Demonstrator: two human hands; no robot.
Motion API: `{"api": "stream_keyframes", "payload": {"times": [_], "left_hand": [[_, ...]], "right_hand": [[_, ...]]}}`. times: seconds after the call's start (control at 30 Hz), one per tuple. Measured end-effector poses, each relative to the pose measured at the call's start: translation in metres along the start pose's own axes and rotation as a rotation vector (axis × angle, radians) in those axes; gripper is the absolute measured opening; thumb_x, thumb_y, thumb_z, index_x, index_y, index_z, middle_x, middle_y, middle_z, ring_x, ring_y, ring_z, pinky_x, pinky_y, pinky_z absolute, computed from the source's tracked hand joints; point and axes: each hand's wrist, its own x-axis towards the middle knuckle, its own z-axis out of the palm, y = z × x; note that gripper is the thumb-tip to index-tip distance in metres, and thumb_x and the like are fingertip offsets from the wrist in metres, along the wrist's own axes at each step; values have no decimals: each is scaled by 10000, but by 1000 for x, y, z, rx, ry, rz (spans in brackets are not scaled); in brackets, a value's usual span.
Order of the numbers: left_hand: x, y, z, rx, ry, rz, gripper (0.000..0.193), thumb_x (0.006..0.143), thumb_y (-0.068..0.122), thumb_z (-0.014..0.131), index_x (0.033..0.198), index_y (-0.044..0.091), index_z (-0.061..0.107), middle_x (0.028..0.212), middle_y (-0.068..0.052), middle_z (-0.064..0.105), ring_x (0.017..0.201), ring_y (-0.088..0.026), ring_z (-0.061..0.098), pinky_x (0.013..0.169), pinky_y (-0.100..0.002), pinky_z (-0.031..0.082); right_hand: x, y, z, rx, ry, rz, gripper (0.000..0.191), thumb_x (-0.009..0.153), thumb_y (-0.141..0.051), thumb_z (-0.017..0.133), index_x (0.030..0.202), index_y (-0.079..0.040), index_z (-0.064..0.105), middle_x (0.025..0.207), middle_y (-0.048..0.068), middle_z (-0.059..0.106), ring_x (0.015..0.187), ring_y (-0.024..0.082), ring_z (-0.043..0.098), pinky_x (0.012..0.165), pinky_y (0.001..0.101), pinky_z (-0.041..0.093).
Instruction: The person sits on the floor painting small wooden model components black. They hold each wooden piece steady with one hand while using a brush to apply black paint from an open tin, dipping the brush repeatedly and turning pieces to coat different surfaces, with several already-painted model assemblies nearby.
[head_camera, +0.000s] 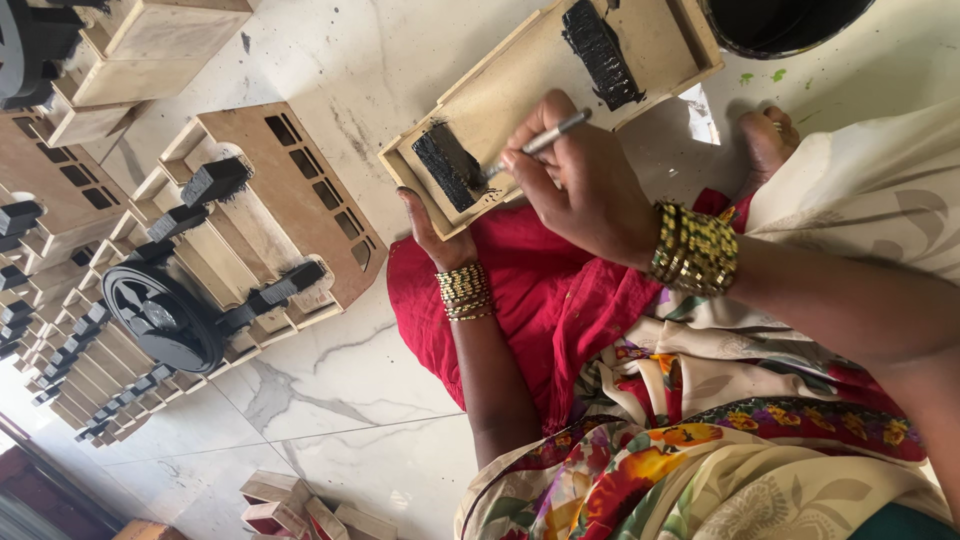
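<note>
My right hand (580, 185) grips a thin metal-handled brush (545, 138), whose tip rests on a small block coated in wet black paint (447, 166). The block sits in a shallow light wooden tray (520, 80), which lies tilted over my lap. My left hand (432, 232) holds the tray's near corner from beneath, thumb against its edge. A second black-painted strip (600, 50) lies farther along in the same tray. Both wrists carry gold bangles.
A black bowl (780, 20) stands beyond the tray by my foot (765, 140). On the marble floor to the left are slotted wooden boxes (290, 190), several black-painted blocks and a black disc (165, 315). Loose wood pieces (300, 510) lie lower down. Red cloth (540, 290) covers my lap.
</note>
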Motion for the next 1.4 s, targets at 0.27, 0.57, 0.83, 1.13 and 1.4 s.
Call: {"api": "stream_keyframes", "payload": {"times": [0.27,0.57,0.83,1.13,1.4], "left_hand": [[-1,-1,0,7,-3,-30,644,1118,468,387,1566,7,363,1473,-168,550,1293,-274,592,1090,-434,494],[0,-5,-8,-2,-6,-12,636,1118,456,394,1573,13,351,1488,-161,534,1305,-272,580,1102,-438,486],[2,-6,-6,-14,1,-27,643,1114,466,402,1566,10,368,1479,-161,547,1305,-271,585,1107,-433,488],[2,-5,-9,5,-4,-16,651,1119,468,412,1567,-3,364,1481,-172,545,1309,-275,585,1099,-433,495],[2,-9,-12,-3,10,-13,638,1120,449,408,1577,8,348,1499,-161,526,1321,-271,574,1104,-435,491]], "right_hand": [[-5,-12,-10,19,8,66,150,1083,-68,606,1110,5,478,906,142,716,896,207,799,672,261,628],[-5,-21,-13,23,2,45,145,1105,-62,583,1123,14,461,937,139,721,889,178,785,688,257,640],[-2,-20,-13,72,62,-114,144,1130,-21,576,1167,29,446,1042,199,689,1015,226,776,807,283,675],[-13,-21,-13,56,-17,30,155,1085,-27,592,1125,22,451,864,133,711,894,204,802,679,254,653],[-7,-19,-14,210,29,-133,109,1132,9,531,1150,26,426,1063,169,657,1085,210,761,906,297,687]]}}
